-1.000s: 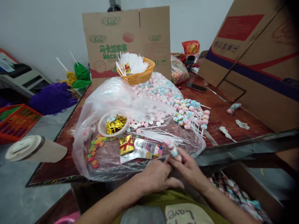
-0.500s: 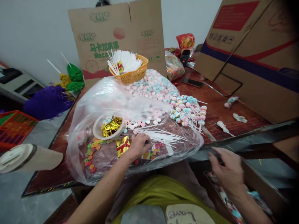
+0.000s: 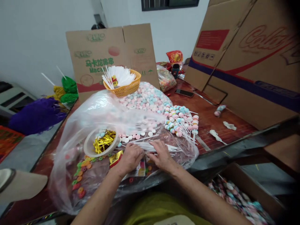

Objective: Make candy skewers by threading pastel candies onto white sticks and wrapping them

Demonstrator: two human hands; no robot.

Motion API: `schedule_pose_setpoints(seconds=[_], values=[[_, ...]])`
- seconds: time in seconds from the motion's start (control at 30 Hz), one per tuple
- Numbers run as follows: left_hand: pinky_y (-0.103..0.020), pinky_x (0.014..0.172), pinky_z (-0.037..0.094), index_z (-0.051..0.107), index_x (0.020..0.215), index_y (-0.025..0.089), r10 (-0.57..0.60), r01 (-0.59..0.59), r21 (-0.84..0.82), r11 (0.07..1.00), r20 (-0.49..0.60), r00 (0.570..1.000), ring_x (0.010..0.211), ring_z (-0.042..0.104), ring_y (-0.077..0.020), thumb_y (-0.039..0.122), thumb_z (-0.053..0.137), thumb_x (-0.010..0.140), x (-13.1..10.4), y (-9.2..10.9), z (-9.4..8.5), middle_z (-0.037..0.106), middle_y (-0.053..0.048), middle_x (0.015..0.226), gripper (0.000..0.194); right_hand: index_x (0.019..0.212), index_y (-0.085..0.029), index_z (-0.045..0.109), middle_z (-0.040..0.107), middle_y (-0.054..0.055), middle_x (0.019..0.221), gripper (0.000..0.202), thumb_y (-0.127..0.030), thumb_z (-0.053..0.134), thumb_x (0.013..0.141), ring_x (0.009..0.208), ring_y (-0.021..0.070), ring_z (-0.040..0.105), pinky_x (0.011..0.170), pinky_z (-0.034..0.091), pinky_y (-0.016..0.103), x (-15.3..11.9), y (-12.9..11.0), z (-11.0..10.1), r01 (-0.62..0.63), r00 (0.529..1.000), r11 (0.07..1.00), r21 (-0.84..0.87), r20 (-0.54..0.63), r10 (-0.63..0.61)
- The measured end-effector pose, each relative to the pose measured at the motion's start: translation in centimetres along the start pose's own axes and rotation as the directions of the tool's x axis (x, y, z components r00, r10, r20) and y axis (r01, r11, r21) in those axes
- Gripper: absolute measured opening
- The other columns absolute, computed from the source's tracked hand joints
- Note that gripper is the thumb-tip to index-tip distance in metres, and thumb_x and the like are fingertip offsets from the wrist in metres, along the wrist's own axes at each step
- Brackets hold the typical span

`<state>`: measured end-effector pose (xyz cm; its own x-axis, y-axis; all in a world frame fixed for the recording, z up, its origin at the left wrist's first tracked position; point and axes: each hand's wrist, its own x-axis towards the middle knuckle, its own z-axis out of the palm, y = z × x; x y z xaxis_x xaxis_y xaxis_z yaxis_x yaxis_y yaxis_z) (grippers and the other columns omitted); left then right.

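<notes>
My left hand rests at the table's front beside a gold and red packet, its fingers curled; what they hold, if anything, is hidden. My right hand reaches over the white sticks, thumb and fingers apart, its fingertips near my left hand. Between and below the hands lies a small clear printed wrapper. A white bowl of gold twist ties stands to the left. Coloured rings lie on the clear plastic sheet. Behind are pastel candies and skewered candies.
A yellow basket of white sticks stands before a cardboard panel. A pale cup is at the left edge. The phone and crumpled scraps lie right. Below right, an open box holds wrapped candies.
My right hand has moved from above the box at the lower right to the table beside my left hand. The view has tilted up and shifted right.
</notes>
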<state>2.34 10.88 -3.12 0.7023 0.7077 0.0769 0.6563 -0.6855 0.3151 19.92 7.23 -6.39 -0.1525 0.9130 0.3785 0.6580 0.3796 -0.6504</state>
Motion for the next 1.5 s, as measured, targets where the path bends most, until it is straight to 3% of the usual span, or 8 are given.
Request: schedule_pose_setpoints(seconds=[0.13,0.33,0.5,0.77,0.97,1.17,1.33,1.5], values=[[-0.039,0.083,0.039,0.063,0.087,0.018,0.107,-0.107,0.004,0.994,-0.025,0.994,0.086,0.055,-0.0206,0.022,0.037,0.088,0.1,-0.5,0.0,0.064,-0.008,0.089,0.027,0.076,-0.018,0.056,0.057,0.001,0.073,0.005,-0.015,0.053,0.079,0.074,0.0143,0.051,0.068,0.038,0.026,0.3,-0.3,-0.6,0.060,0.998,0.998,0.020,0.022,-0.060],[-0.038,0.086,0.043,0.060,0.096,0.019,-0.039,-0.010,-0.117,0.993,-0.406,0.913,0.100,0.052,-0.0234,0.027,0.051,0.081,-0.4,1.2,0.0,0.057,-0.011,0.103,0.019,0.067,-0.018,0.050,0.052,0.001,0.065,0.025,-0.024,0.040,0.089,0.066,0.0142,0.045,0.063,0.033,0.026,0.4,-0.3,-1.0,0.076,0.996,0.997,-0.034,-0.042,-0.078],[-0.029,0.069,0.045,0.055,0.075,0.019,-0.189,0.116,-0.254,0.960,-0.282,0.941,0.074,0.054,-0.0167,0.024,0.043,0.083,0.2,1.6,-0.4,0.057,-0.003,0.075,0.015,0.060,-0.017,0.048,0.048,0.002,0.060,0.037,-0.033,0.034,0.092,0.064,0.0150,0.043,0.065,0.029,0.029,1.0,0.8,-0.4,0.121,0.992,0.987,-0.105,-0.033,-0.125],[-0.027,0.063,0.039,0.052,0.074,0.019,-0.364,0.330,-0.213,0.920,-0.148,0.920,0.069,0.052,-0.0161,0.024,0.040,0.084,0.0,2.3,-1.4,0.057,-0.003,0.074,0.017,0.075,-0.017,0.055,0.056,0.005,0.075,0.027,-0.030,0.037,0.091,0.078,0.0167,0.048,0.070,0.034,0.029,1.9,0.3,-1.2,0.070,0.997,0.998,-0.001,-0.013,-0.070],[-0.021,0.055,0.037,0.052,0.066,0.017,-0.347,0.206,-0.570,0.795,-0.150,0.926,0.057,0.047,-0.0112,0.032,0.056,0.076,-0.3,3.2,-1.3,0.053,0.003,0.059,0.018,0.056,-0.019,0.041,0.044,-0.002,0.055,0.044,-0.038,0.025,0.094,0.054,0.0102,0.044,0.051,0.036,0.020,1.6,-1.3,-2.2,-0.035,0.999,0.999,0.009,0.035,0.035],[-0.020,0.051,0.035,0.054,0.062,0.017,-0.258,0.089,-0.453,0.887,-0.326,0.909,0.051,0.046,-0.0101,0.030,0.043,0.086,-1.2,2.8,-1.3,0.050,0.002,0.054,0.030,0.061,-0.017,0.054,0.056,0.003,0.062,0.047,-0.041,0.027,0.092,0.063,0.0146,0.054,0.059,0.040,0.024,5.2,1.9,-6.7,-0.283,0.959,0.933,-0.225,-0.057,0.277],[-0.026,0.069,0.044,0.062,0.087,0.016,-0.102,-0.122,-0.328,0.937,-0.589,0.802,0.074,0.060,-0.0150,0.023,0.045,0.087,-2.5,1.8,-1.5,0.067,-0.004,0.079,0.018,0.070,-0.013,0.063,0.063,0.014,0.073,0.025,-0.030,0.048,0.081,0.083,0.0273,0.058,0.073,0.041,0.036,8.8,5.7,-12.5,-0.469,0.882,0.791,-0.393,-0.165,0.442],[-0.029,0.069,0.043,0.061,0.092,0.016,0.010,-0.177,-0.195,0.965,-0.643,0.765,0.073,0.058,-0.0150,0.017,0.046,0.086,-3.5,1.0,-2.5,0.068,-0.005,0.082,0.016,0.083,-0.014,0.063,0.065,0.015,0.089,0.025,-0.026,0.041,0.082,0.089,0.0258,0.058,0.079,0.042,0.037,6.2,5.7,-14.4,-0.448,0.894,0.788,-0.423,-0.177,0.412]])
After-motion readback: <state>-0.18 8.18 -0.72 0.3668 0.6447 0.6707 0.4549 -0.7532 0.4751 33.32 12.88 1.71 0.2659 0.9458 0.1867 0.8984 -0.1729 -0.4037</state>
